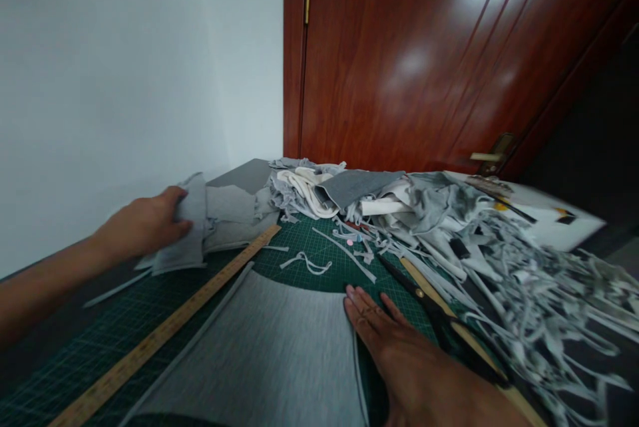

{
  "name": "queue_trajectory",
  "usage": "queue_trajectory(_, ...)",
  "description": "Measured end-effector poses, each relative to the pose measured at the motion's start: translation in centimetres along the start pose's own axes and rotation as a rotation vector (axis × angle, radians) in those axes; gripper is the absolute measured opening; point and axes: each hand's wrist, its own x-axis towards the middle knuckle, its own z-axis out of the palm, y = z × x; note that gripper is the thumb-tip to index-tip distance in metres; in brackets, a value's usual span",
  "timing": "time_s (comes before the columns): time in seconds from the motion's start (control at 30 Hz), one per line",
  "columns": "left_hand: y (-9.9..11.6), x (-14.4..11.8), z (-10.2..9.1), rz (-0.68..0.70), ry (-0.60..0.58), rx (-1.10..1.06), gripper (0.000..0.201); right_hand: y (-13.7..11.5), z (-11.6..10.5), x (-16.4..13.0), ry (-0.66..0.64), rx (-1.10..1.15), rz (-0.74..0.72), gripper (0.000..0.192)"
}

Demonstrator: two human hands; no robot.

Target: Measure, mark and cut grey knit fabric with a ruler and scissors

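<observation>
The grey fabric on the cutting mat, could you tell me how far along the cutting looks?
Much looks cut already: a heap of grey strips lies to the right and folded pieces are stacked at the back. In hand: the right hand lies flat on the edge of the grey fabric panel, and the left hand grips a piece on the stack. The scissors and wooden ruler lie idle, and the panel remains whole.

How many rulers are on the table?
2. One wooden ruler lies slanted on the green mat, left of the grey cloth. Another ruler lies right of the right hand, partly under scissors. Scraps may hide more.
</observation>
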Motion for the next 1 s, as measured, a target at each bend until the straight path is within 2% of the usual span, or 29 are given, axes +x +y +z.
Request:
queue_trajectory(0.1,-1.1,0.8,-1.3,-0.006,0.039,-0.056,0.051,-1.3,-1.8,-0.8,-0.067,0.069,0.03,0.149)
queue_trajectory(0.2,-0.1,1.0,-4.1,-0.042,0.122,-0.127,0.042,-2.8,-3.6,-1.3,-0.118,0.103,0.09,0.152)
queue_trajectory(0.27,1.5,1.0,-6.2,-0.066,0.164,-0.244,0.038,-3.6,-4.3,-1.4,-0.15,0.1,0.122,0.153)
queue_trajectory(0.33,3.8,1.1,-7.8,-0.074,0.201,-0.617,0.037,-4.0,-4.7,-1.3,-0.181,0.088,0.143,0.152)
queue_trajectory(0.47,8.7,1.8,-8.7,0.057,0.226,-0.692,0.037,-3.9,-4.5,-1.2,-0.177,0.097,0.15,0.156)
queue_trajectory(0.6,11.4,2.0,-6.9,0.234,0.166,-0.589,0.06,-2.7,-3.7,-1.2,-0.134,0.113,0.075,0.155)
queue_trajectory(0.67,11.5,1.1,-5.1,0.292,0.106,-0.449,0.057,-2.0,-3.3,-1.3,-0.102,0.124,0.036,0.153)
queue_trajectory(0.73,11.0,-0.5,-2.8,0.341,0.005,-0.307,0.043,-1.6,-3.1,-1.7,-0.065,0.138,0.004,0.151)
queue_trajectory(0.87,9.3,-3.6,1.8,0.361,-0.164,-0.136,0.033,-1.5,-3.5,-2.5,-0.008,0.18,-0.038,0.142)
queue_trajectory(1.0,7.9,-4.3,4.5,0.364,-0.23,-0.081,0.033,-2.0,-4.2,-2.8,-0.018,0.242,-0.038,0.142)
